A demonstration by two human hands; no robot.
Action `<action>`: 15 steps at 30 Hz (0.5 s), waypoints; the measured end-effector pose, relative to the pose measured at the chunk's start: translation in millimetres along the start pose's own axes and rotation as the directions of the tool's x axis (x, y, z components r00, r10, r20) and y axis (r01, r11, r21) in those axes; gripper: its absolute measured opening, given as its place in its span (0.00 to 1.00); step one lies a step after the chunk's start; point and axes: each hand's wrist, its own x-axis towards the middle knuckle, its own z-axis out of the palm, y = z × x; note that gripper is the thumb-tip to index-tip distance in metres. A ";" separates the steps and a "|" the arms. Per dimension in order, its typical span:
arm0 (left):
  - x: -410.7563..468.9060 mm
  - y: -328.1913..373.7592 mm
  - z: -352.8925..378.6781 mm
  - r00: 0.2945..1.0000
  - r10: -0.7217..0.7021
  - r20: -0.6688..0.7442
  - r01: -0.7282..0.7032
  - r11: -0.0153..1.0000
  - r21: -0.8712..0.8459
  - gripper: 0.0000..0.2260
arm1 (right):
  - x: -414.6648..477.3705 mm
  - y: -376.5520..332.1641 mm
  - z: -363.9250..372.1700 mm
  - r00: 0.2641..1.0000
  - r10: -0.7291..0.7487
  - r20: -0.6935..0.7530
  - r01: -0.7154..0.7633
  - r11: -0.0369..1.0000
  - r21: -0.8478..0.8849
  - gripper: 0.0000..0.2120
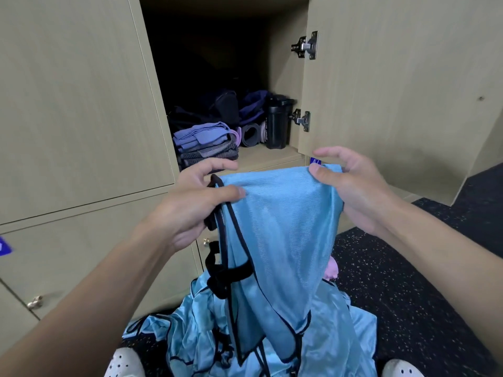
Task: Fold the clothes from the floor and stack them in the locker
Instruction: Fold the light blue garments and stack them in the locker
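Left hand (190,205) and right hand (351,183) pinch the blue garment's (283,227) top edge (black-trimmed) before the open locker (272,156).

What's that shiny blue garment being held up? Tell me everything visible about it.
The blue garment is thin, shiny light-blue fabric with black piping and straps. It hangs unfolded before the open locker, its top edge pinched by the left hand and right hand; its lower part trails into crumpled blue cloth on the floor.
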 end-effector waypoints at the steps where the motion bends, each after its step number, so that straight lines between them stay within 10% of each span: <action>1: 0.7 0.6 -1.8 1.000 0.003 -0.009 -0.003 0.999 0.033 0.15 | -0.3 -0.9 -2.2 1.000 -0.014 -0.027 0.013 0.999 -0.036 0.08; 8: 6.0 0.1 -13.5 0.986 0.162 0.032 -0.157 0.864 0.478 0.01 | 2.5 0.6 -4.5 0.999 -0.020 -0.039 0.013 0.988 -0.156 0.04; 12: 6.8 2.1 -19.2 0.985 0.151 0.086 -0.174 0.841 0.512 0.02 | 0.0 -1.2 -4.1 0.988 0.062 0.139 -0.023 0.963 -0.268 0.29; 15: 5.4 5.7 -20.5 0.982 0.141 0.123 -0.185 0.828 0.529 0.04 | -0.7 -0.6 0.8 0.987 0.046 0.155 0.030 0.890 -0.455 0.23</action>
